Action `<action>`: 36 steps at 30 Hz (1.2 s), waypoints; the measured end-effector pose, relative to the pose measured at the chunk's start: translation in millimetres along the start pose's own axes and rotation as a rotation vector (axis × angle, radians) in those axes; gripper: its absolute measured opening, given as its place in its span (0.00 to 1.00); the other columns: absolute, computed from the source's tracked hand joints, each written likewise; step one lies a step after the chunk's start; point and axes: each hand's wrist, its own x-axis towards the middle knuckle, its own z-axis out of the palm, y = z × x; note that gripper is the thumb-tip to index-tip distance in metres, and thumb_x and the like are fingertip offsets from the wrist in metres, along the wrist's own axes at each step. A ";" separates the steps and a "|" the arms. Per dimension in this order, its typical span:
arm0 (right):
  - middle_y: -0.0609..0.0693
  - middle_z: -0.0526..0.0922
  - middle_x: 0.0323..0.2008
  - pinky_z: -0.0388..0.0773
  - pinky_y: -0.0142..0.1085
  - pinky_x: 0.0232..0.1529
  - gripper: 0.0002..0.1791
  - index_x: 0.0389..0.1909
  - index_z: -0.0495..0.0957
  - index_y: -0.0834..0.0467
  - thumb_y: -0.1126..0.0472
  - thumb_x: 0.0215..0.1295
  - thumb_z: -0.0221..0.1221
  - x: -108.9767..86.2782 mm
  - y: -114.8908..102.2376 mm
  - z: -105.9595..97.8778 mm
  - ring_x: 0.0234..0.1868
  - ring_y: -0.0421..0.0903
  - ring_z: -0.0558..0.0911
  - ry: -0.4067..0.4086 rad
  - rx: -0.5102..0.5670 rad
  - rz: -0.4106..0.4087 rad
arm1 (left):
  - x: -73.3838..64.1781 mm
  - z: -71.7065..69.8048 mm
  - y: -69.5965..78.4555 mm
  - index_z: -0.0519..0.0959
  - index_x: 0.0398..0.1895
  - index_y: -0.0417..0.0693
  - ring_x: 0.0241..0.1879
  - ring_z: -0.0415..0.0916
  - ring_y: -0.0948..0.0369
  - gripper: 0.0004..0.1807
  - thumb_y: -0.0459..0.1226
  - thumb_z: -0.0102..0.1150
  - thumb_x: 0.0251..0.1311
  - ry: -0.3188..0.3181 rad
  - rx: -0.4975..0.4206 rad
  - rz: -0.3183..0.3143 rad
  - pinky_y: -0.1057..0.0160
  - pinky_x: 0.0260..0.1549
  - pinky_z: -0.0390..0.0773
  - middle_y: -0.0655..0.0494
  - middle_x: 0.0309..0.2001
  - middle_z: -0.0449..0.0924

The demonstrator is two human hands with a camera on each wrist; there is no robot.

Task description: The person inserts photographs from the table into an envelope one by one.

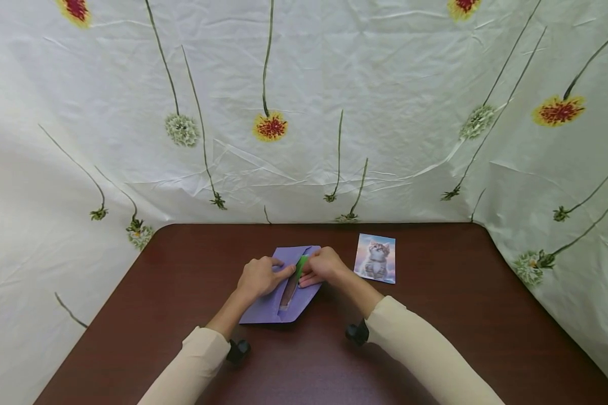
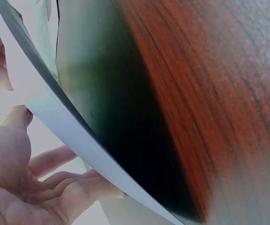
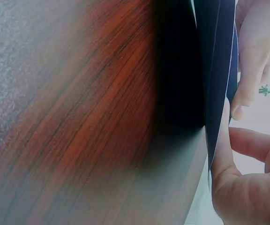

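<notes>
A lilac envelope (image 1: 260,308) lies at an angle on the table in the head view, its long slit spread apart. Inside it shows a card (image 1: 290,292), brownish with a bright green end. My left hand (image 1: 260,277) rests on the envelope's left part, fingers extended and thumb at the slit's edge; in the left wrist view those fingers (image 2: 86,187) touch the paper from above. At the slit's far end, my right hand (image 1: 325,264) pinches at the green end of the card, its fingertips partly hidden. The right wrist view shows the envelope (image 3: 217,79) edge-on beside that hand.
A picture of a kitten (image 1: 376,259) lies flat to the right of the envelope. The dark reddish-brown table (image 1: 192,281) meets a white floral cloth (image 1: 314,73) at its back and sides. Dark wrist devices (image 1: 238,351) sit below both sleeves.
</notes>
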 end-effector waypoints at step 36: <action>0.72 0.86 0.32 0.87 0.42 0.35 0.06 0.32 0.78 0.72 0.79 0.60 0.53 10.5 2.8 6.7 0.23 0.53 0.89 0.085 0.021 0.015 | 1.1 0.4 1.1 0.86 0.55 0.46 0.52 0.83 0.41 0.29 0.59 0.59 0.65 0.009 0.008 0.025 0.47 0.44 0.82 0.40 0.56 0.84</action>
